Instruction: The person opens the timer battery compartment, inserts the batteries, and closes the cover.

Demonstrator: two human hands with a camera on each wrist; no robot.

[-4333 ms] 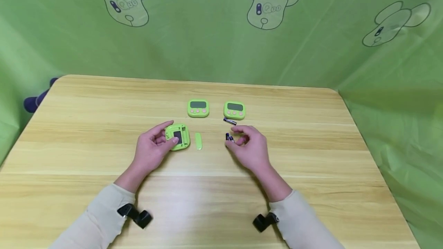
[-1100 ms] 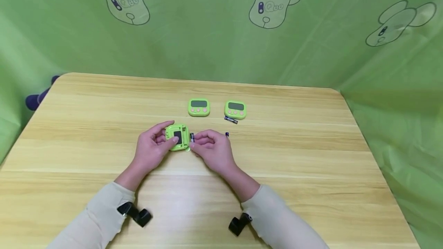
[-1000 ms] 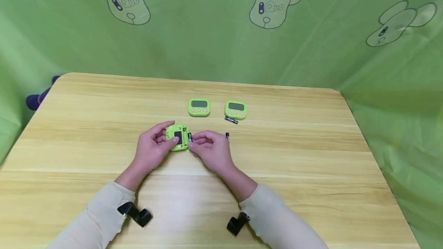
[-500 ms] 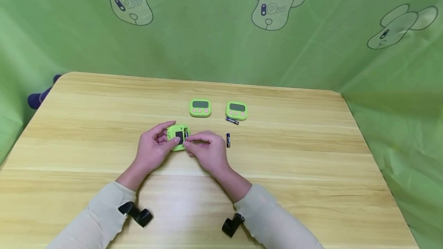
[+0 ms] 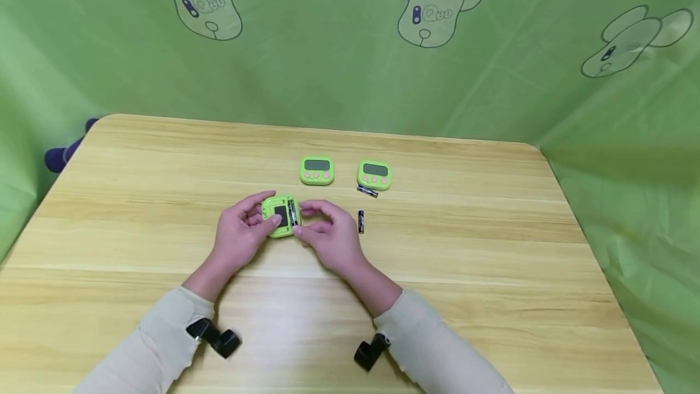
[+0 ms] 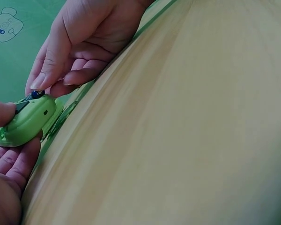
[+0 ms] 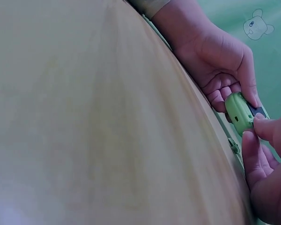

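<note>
My left hand [image 5: 239,233] holds a green digital timer [image 5: 281,233] with its back facing up, the thumb lying across the dark panel. The timer's battery slot is uncovered, and a dark AAA battery [image 5: 292,213] lies along it. My right hand [image 5: 335,237] is at the timer's right side, thumb and fingertips on the battery and slot edge. In the left wrist view the right thumb touches the battery's end [image 6: 36,94] above the timer's green case [image 6: 30,125]. The right wrist view shows both hands round the timer [image 7: 238,112]. The loose green cover seen earlier is hidden.
Two more green timers, a left one [image 5: 317,179] and a right one [image 5: 374,183], lie screen up farther back. One loose battery [image 5: 367,191] lies against the right timer; another battery [image 5: 361,222] lies right of my right hand. A green curtain [image 5: 328,78] hangs behind the wooden table [image 5: 465,230].
My right hand took a battery from the table, carried it left to the timer and laid it into the slot. The left hand has kept holding the timer almost in place.
</note>
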